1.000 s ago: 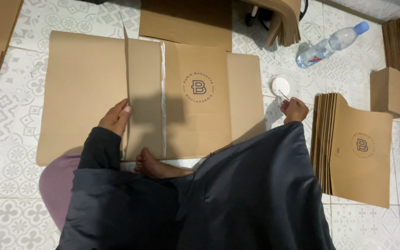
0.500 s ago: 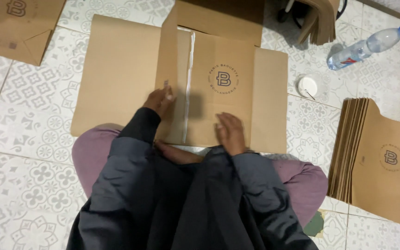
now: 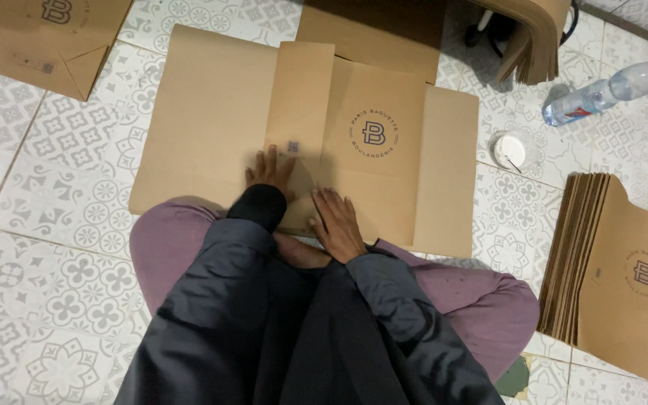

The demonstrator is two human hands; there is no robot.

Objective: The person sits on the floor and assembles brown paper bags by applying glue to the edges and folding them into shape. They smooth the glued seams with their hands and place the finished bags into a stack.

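A person is sitting on a patterned tile floor (image 3: 54, 247), pressing both hands flat on a large brown paper sheet (image 3: 211, 112) lying just in front of their knees. The left hand (image 3: 270, 171) and right hand (image 3: 337, 222) are lying open, fingers spread, gripping nothing. A stack of paper bags (image 3: 624, 277) is resting to the right, a plastic water bottle (image 3: 609, 90) at far right.

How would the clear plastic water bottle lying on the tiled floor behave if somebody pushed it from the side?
The water bottle lies on its side on smooth tiles, so it would probably roll rather than slide. It looks like thin clear plastic and seems partly filled, so it is likely fairly light, and it may dent a little when squeezed.
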